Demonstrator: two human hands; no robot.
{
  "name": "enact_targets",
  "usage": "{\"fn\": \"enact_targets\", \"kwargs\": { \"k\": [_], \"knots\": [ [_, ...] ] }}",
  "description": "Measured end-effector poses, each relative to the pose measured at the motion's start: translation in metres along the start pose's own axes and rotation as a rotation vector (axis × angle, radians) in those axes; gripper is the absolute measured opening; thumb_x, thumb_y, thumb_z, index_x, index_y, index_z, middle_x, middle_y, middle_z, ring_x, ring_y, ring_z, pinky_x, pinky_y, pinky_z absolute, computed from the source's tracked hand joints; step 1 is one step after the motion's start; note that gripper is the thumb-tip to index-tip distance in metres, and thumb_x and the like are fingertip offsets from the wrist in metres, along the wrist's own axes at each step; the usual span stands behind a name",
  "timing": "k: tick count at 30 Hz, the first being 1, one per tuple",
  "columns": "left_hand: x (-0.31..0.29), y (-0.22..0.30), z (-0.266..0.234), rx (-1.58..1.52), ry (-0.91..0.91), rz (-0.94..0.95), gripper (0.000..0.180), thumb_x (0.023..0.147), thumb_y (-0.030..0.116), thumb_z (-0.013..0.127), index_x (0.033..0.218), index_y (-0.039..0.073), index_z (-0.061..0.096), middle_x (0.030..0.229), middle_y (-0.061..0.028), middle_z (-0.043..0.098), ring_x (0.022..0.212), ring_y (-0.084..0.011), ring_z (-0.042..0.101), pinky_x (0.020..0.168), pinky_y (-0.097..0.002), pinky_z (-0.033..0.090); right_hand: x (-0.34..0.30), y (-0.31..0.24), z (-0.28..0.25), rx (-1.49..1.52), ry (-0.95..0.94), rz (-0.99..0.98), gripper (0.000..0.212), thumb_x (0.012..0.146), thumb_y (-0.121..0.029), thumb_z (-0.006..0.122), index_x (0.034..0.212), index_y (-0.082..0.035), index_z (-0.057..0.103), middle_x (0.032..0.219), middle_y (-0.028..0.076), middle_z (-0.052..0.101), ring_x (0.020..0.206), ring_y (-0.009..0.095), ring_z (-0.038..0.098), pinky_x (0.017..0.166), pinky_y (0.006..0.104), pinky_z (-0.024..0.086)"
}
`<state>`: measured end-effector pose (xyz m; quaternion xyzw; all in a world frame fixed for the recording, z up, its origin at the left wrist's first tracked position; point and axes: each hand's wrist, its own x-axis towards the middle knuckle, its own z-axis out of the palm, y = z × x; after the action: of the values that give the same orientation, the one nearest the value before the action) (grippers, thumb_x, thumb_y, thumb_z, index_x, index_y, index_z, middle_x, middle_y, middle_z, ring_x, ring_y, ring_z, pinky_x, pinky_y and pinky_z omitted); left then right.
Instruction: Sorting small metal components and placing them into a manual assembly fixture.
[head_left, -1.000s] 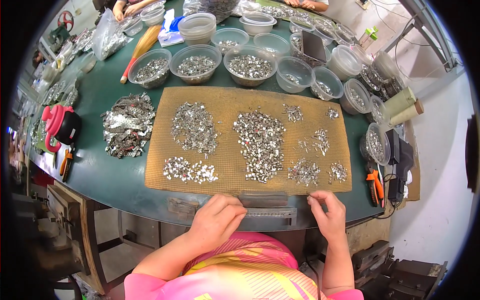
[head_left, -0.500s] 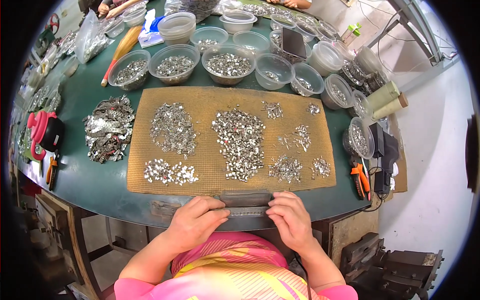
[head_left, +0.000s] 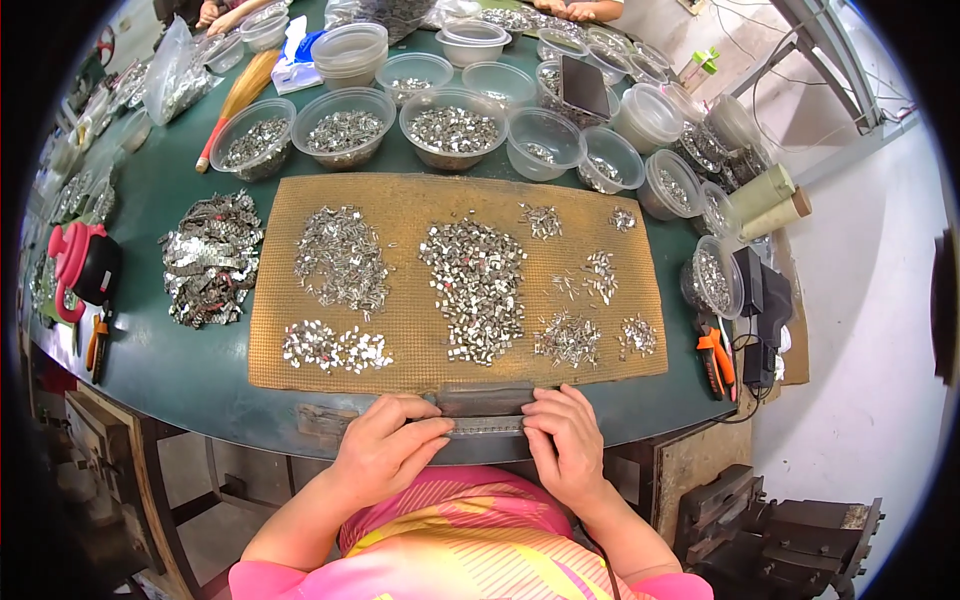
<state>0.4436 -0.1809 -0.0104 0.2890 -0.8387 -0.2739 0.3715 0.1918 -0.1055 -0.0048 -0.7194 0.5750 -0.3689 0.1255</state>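
My left hand [head_left: 388,448] and my right hand [head_left: 562,438] both grip a narrow grey metal strip [head_left: 486,427] at the near edge of the green table [head_left: 200,370], one hand at each end. Just beyond the strip lies a dark flat block [head_left: 487,400]. Past it a tan mesh mat [head_left: 400,330] carries several heaps of small shiny metal clips [head_left: 475,285]. The fingers of both hands curl over the strip and hide its ends.
Clear plastic bowls [head_left: 345,125] with metal parts line the far side and right edge. A heap of larger metal pieces [head_left: 208,258] lies left of the mat. Orange-handled pliers [head_left: 716,360] and a black device [head_left: 760,300] sit right; a pink and black tool [head_left: 85,265] left. Other people's hands [head_left: 580,10] show at the far edge.
My hands moved inward along the strip, the right one most, and now sit closer together at the table's near edge. The view shifted slightly.
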Motion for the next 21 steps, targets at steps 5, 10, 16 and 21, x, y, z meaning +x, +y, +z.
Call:
{"fn": "enact_targets", "kwargs": {
  "k": [5, 10, 16, 21],
  "knots": [
    [0.001, 0.002, -0.001, -0.009, 0.019, 0.0, 0.028, 0.08, 0.004, 0.081, 0.107, 0.006, 0.073, 0.103, -0.0087, 0.068, 0.093, -0.0288, 0.067, 0.078, -0.0391, 0.056, 0.0, 0.002, -0.01, -0.069, -0.01, -0.095, 0.019, 0.086, 0.0, 0.074, 0.104, -0.005, 0.071, 0.11, 0.012, 0.076, 0.108, 0.032, 0.072, 0.106, 0.0514, 0.048],
    [0.004, 0.002, -0.005, -0.008, 0.029, 0.007, 0.028, 0.08, 0.004, 0.081, 0.106, 0.006, 0.073, 0.103, -0.0086, 0.068, 0.093, -0.0286, 0.067, 0.078, -0.0393, 0.056, 0.002, 0.013, -0.023, 0.022, 0.014, 0.053, 0.024, 0.084, 0.003, 0.074, 0.108, -0.002, 0.074, 0.107, 0.014, 0.076, 0.101, 0.033, 0.072, 0.093, 0.0422, 0.055],
    [0.01, 0.0, -0.029, 0.082, 0.059, -0.02, 0.026, 0.077, 0.001, 0.081, 0.102, 0.004, 0.074, 0.102, -0.0105, 0.07, 0.094, -0.0297, 0.068, 0.081, -0.0398, 0.054, 0.013, 0.033, -0.036, -0.237, 0.059, 0.274, 0.016, 0.086, -0.015, 0.08, 0.098, -0.008, 0.071, 0.098, 0.011, 0.071, 0.092, 0.033, 0.068, 0.079, 0.0411, 0.055],
    [0.018, -0.016, -0.053, 0.235, 0.105, -0.065, 0.023, 0.08, 0.002, 0.08, 0.102, 0.004, 0.072, 0.098, -0.0094, 0.068, 0.092, -0.0303, 0.065, 0.08, -0.0404, 0.053, 0.023, 0.03, -0.041, -0.233, -0.014, 0.246, 0.015, 0.085, -0.011, 0.079, 0.092, -0.007, 0.067, 0.089, 0.01, 0.067, 0.085, 0.033, 0.067, 0.073, 0.0413, 0.054]
  ]
}}
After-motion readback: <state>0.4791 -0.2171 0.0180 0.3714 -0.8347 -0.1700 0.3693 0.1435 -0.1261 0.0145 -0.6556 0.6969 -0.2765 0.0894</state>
